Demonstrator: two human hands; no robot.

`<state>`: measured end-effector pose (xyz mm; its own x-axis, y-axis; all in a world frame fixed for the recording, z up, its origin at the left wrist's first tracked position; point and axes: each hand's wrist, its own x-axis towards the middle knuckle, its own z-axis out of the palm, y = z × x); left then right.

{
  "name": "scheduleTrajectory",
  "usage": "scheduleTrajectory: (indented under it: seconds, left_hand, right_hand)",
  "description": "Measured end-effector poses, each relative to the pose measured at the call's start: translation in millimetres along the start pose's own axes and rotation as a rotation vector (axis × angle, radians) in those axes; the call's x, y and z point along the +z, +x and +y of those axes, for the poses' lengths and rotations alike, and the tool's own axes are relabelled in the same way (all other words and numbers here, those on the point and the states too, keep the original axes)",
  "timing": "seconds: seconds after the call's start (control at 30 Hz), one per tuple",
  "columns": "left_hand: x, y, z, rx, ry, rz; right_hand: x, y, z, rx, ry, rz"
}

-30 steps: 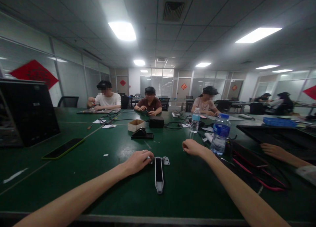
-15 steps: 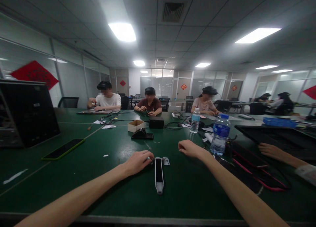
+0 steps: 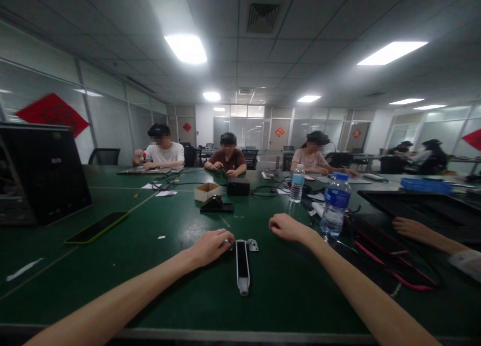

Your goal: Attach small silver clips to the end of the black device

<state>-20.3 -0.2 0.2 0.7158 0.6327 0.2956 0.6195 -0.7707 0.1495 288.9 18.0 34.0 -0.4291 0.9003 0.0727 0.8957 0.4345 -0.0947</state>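
Note:
A long, narrow white-framed part (image 3: 243, 268) with a black middle lies on the green table, its pale grey tip towards me. A small metal plate with holes (image 3: 253, 245) sticks out to the right of its far end. My left hand (image 3: 212, 246), a ring on one finger, is closed at the left of that far end, its fingertips on a small metal piece there. To the right and apart from the part, my right hand (image 3: 289, 227) rests above the table with its fingers curled in; whatever is inside them is hidden.
Two water bottles (image 3: 296, 184) stand beyond my right hand. A small open box (image 3: 206, 191) and a black stand (image 3: 216, 204) sit ahead. A green-edged phone (image 3: 96, 227) lies left, a black tray (image 3: 417, 208) right. Another person's hand (image 3: 411, 228) touches the tray; several people sit opposite.
My right hand has shifted very slightly left. My left hand and the white-framed part are practically still. The person opposite on the right has moved a hand outward.

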Motion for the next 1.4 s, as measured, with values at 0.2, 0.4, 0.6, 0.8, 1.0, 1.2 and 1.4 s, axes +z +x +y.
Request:
scheduleTrajectory:
  seconds: [0.2, 0.4, 0.6, 0.8, 1.0, 1.2, 1.4]
  left_hand:
    - [-3.8, -1.0, 4.0, -0.005, 0.016, -0.010]
    - [-9.9, -1.5, 10.8, -0.002, 0.025, -0.014]
    - [-8.5, -1.1, 8.9, -0.020, 0.027, -0.018]
    - [-4.3, -1.1, 6.1, -0.004, 0.037, 0.000]
    - [-6.3, -0.4, 8.9, -0.006, 0.050, -0.003]
    - [-11.5, -1.3, 13.4, -0.016, 0.037, -0.028]
    - [-9.0, -0.4, 10.3, -0.020, 0.030, -0.022]
  right_hand:
    - [1.7, 1.0, -2.7, -0.027, 0.039, -0.009]
    - [3.3, 1.1, -10.2, -0.050, 0.109, -0.027]
    - [2.6, -1.3, -35.1, -0.114, 0.146, -0.032]
    - [11.0, 7.1, -52.1, -0.192, 0.066, -0.040]
    - [22.8, 7.0, -50.7, -0.184, 0.099, 0.026]
    - [23.4, -3.3, -35.1, -0.181, 0.189, 0.038]
    - [12.0, -14.7, -41.5, -0.169, 0.297, 0.018]
